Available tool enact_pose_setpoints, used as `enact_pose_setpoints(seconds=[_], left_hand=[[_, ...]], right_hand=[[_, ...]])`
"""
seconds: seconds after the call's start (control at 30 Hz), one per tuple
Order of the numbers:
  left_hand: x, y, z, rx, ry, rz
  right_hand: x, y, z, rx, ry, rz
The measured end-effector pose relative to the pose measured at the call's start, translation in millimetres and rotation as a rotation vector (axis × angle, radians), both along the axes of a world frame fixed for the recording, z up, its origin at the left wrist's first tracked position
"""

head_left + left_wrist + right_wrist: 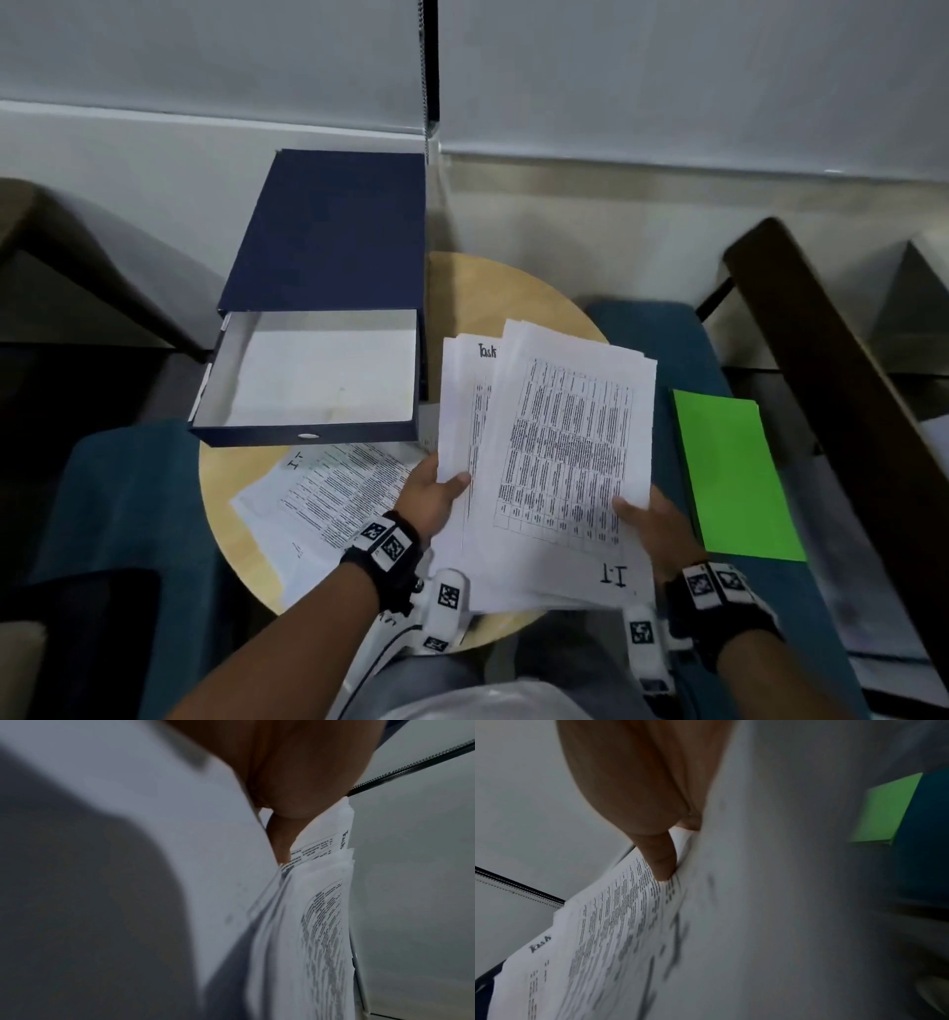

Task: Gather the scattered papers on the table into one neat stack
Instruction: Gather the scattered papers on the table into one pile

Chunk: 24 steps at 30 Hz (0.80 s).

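A loose bundle of printed white papers (554, 462) is held up over the round wooden table (231, 478), its sheets fanned and uneven. My left hand (436, 488) grips the bundle's left edge, thumb on top. My right hand (642, 514) grips its lower right edge, thumb on the top sheet. The left wrist view shows the thumb (280, 841) pressed on the papers (316, 923); the right wrist view shows a thumb (662, 862) on the printed sheets (608, 933). More printed sheets (328, 493) lie on the table at the left, under my left wrist.
An open dark blue box file (318, 329) with a white inside sits at the table's back left. A green sheet (734, 473) lies on the teal seat (662, 334) to the right. Another teal seat (123, 514) stands at the left. Dark wooden furniture (821, 360) rises at the right.
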<state>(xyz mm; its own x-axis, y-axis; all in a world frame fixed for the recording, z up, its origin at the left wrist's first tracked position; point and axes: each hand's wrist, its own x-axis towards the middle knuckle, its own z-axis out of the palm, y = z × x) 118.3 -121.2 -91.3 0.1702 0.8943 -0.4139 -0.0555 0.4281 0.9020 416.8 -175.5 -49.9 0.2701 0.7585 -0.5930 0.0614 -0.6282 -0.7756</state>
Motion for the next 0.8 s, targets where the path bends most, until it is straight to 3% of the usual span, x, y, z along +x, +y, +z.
enact_pose_setpoints(seconds=[0.07,0.17,0.33,0.5,0.63,0.8], left_hand=[[2,3,2,0.017,-0.006,-0.008],[6,7,3,0.041,0.053,-0.039],[19,8,14,0.034,0.194,-0.022],[23,13,22,0.024,0.218,-0.075],[19,18,16,-0.073,0.190,-0.042],[22,12,10,-0.024,0.502,-0.122]], right_hand=[[-3,-1,-5,0.006,0.174,-0.064],[-3,4,-12,0.029,0.223,-0.054],[-7,15,-18,0.039,0.134,-0.013],[-10,28,-29,0.066,0.059,0.068],[-12,37,-30,0.064,-0.062,0.233],[-15,46,-28,-0.038,-0.193,0.447]])
